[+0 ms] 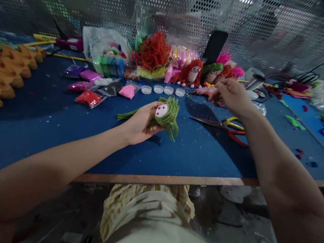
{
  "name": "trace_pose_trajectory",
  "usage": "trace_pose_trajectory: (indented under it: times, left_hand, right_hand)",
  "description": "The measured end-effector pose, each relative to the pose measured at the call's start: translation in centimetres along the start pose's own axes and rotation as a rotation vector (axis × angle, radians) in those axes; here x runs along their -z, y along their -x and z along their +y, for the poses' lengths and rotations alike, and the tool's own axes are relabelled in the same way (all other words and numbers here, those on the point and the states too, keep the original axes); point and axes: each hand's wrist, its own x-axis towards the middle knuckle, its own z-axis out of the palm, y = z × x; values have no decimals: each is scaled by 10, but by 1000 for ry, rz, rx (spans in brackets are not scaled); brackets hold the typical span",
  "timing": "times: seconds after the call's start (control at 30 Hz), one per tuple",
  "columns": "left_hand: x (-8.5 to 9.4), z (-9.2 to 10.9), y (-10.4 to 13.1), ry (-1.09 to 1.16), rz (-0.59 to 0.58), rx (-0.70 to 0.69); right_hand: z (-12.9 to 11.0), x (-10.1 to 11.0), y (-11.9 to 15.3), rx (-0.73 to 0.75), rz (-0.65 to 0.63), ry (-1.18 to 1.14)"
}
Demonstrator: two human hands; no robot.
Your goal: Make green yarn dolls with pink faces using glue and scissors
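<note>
My left hand is closed around a small doll with a pale pink face, dark dot eyes and green yarn hair. Long green yarn strands trail out to the left behind the hand. Further back and to the right, my right hand is held with its fingers bent together beside a pink item with a dark pointed tip. Whatever those fingers hold is hidden. Scissors with yellow and red handles lie partly opened below the right hand, partly covered by the forearm.
Finished-looking yarn-haired dolls stand at the back beside a black phone. Orange-red yarn, small clear lids and bagged coloured clay line the rear. An orange egg-crate-like tray is far left; the table's front edge is near me.
</note>
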Motion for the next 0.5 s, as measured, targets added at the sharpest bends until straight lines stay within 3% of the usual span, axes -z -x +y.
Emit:
trace_pose_trajectory:
  times: [0.1,0.2,0.4,0.5]
  left_hand:
    - [1,1,-1,6,-5,-9]
    - [0,2,0,-10,4,-6]
    - [-2,3,2,-28,23,-3]
    - [-1,2,1,-28,11,-6]
  right_hand:
    - [-1,8,3,-14,1,52]
    - [-3,13,6,64,-5,178]
    - [-1,4,7,324,-243,319]
    - [4,1,6,400,-273,365]
